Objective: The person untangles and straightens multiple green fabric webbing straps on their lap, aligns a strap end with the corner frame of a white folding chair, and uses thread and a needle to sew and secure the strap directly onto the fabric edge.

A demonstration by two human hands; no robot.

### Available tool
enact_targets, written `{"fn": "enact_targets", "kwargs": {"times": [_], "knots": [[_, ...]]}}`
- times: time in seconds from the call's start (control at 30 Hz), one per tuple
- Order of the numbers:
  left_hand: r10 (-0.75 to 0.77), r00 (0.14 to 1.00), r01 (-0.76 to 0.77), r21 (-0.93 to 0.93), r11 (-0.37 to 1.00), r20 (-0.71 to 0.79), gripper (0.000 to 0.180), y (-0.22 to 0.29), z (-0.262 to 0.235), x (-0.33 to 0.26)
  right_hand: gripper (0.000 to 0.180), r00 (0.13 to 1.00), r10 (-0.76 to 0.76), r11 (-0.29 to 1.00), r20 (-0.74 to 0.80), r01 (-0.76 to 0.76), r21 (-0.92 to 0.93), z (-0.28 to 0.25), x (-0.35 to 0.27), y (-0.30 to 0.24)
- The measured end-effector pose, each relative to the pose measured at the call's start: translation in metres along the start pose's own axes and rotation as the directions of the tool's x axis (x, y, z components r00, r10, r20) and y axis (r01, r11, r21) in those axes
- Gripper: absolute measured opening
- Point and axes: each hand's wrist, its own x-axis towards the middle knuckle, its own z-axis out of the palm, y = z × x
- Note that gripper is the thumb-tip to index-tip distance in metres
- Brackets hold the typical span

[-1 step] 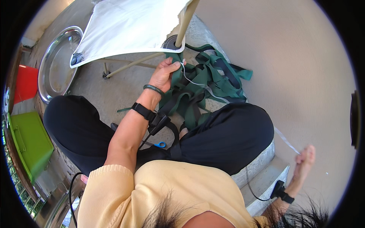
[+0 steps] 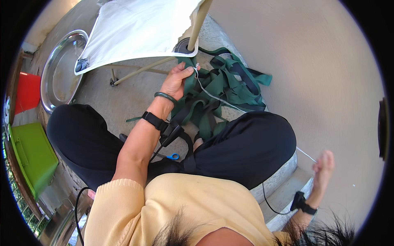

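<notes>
Person w/ pale-yellow knit top, sleeves pushed up, black trousers. Left hand (image 2: 177, 80): dark green bangle plus black wrist strap w/ cable. Right hand (image 2: 323, 167), 4 o'clock: black wrist strap, thin cable.

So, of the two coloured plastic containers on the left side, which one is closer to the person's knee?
The green box with a lid and handle is closer; it lies just beside the left knee. The red container sits farther up, beside the round metal tray.
</notes>
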Motion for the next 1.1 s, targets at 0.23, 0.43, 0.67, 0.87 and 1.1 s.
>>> {"fn": "enact_targets", "kwargs": {"times": [0.23, 0.43, 0.67, 0.87, 1.1], "knots": [[-0.097, 0.993, 0.107, -0.137, 0.985, 0.074, 0.014, -0.008, 0.002, 0.003, 0.011, 0.750, -0.069, 0.996, 0.657, 0.086, 0.006, 0.231, 0.083, 0.015], [-0.156, 0.981, 0.177, -0.201, 0.963, 0.118, 0.016, 0.003, 0.004, -0.003, 0.023, 0.432, -0.332, 0.942, 0.839, 0.204, 0.268, 0.375, 0.088, 0.008], [-0.186, 0.981, 0.191, -0.117, 0.975, 0.052, 0.015, 0.008, 0.010, -0.008, 0.018, 0.386, -0.315, 0.930, 0.867, -0.058, 0.363, 0.413, 0.099, 0.045], [-0.181, 0.980, 0.196, -0.206, 0.959, 0.088, 0.015, 0.005, 0.006, -0.007, 0.016, 0.325, -0.332, 0.915, 0.886, -0.115, 0.386, 0.420, 0.082, 0.052], [-0.114, 0.993, 0.114, 0.007, 0.993, 0.005, 0.013, 0.007, -0.012, -0.004, 0.006, 0.404, -0.163, 0.866, 0.900, -0.380, 0.326, 0.384, 0.096, 0.045]]}}
